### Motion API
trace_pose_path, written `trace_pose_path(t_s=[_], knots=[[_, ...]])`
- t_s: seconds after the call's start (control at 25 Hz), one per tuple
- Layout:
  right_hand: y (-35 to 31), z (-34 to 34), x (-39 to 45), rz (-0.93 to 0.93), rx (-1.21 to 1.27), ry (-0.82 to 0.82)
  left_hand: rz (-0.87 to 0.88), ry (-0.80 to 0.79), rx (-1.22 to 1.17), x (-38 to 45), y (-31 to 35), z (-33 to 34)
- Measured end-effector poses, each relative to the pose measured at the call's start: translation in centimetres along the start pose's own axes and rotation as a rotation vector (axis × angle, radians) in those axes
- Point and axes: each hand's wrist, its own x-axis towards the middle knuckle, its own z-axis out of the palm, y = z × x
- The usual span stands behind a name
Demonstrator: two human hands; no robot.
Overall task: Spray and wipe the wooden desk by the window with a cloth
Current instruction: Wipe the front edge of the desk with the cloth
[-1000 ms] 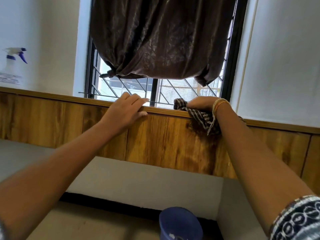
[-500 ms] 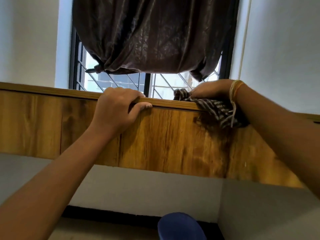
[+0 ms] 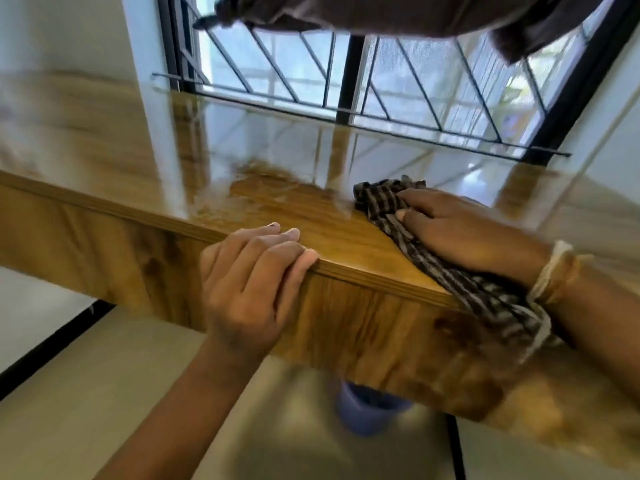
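The glossy wooden desk [image 3: 287, 209] runs under the window and mirrors its grille. A dark striped cloth [image 3: 408, 220] lies on the desktop at the right and trails over the front edge. My right hand [image 3: 450, 230] lies on top of the cloth, thumb curled into its folds. My left hand [image 3: 252, 268] rests on the desk's front edge, fingers bent over onto the top and thumb along the rim. No spray bottle shows in this view.
A barred window [image 3: 363, 77] stands behind the desk, with a brown curtain [image 3: 398, 12] bunched across its top. A blue bucket [image 3: 367, 410] sits on the floor below the desk's front panel. White walls flank the window on both sides.
My view has risen from below the desk's edge to above it, so the desktop now shows. The cloth and my right hand sit further onto the top. The spray bottle has left the view.
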Motion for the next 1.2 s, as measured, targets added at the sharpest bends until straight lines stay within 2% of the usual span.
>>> trace_pose_path(t_s=[0.12,0.24,0.4,0.48,0.6,0.68,0.76,0.84,0.92,1.04,1.12,1.2], knots=[[-1.0,0.8,-0.9,0.008,0.001,0.082,-0.183,-0.173,0.043,0.5,1.5,-1.4],[-1.8,0.3,-2.5,0.103,0.039,0.228,-0.335,-0.379,0.089,2.6,2.9,-2.6],[-1.0,-1.1,-4.8,0.071,0.064,0.04,-0.499,-0.704,0.025,5.6,3.5,-4.8],[0.7,-1.7,-6.7,0.09,0.041,0.006,-0.6,-0.883,0.024,7.0,3.8,-5.4],[5.1,-3.9,-9.2,0.307,-0.026,-0.003,-0.751,-1.132,0.047,9.5,4.3,-5.2],[6.8,-4.7,-11.2,0.482,-0.032,-0.05,-0.794,-1.224,0.037,10.7,4.6,-5.5],[5.5,-4.4,-11.7,0.613,-0.029,-0.045,-0.761,-1.299,0.027,11.3,4.3,-5.7],[1.7,-3.5,-9.8,0.679,-0.017,-0.026,-0.727,-1.373,0.025,11.6,3.7,-6.0],[-3.0,-2.3,-6.6,0.55,0.01,-0.048,-0.767,-1.382,-0.001,11.8,3.3,-6.1],[-8.4,0.0,-3.4,0.125,-0.001,-0.17,-0.97,-1.231,-0.016,11.8,3.5,-6.1],[-8.0,0.3,-3.2,-0.052,-0.042,-0.24,-1.026,-1.21,0.006,12.0,3.6,-6.0],[-4.7,-0.3,-3.2,-0.041,-0.076,-0.183,-1.025,-1.196,-0.016,12.0,3.5,-6.2]])
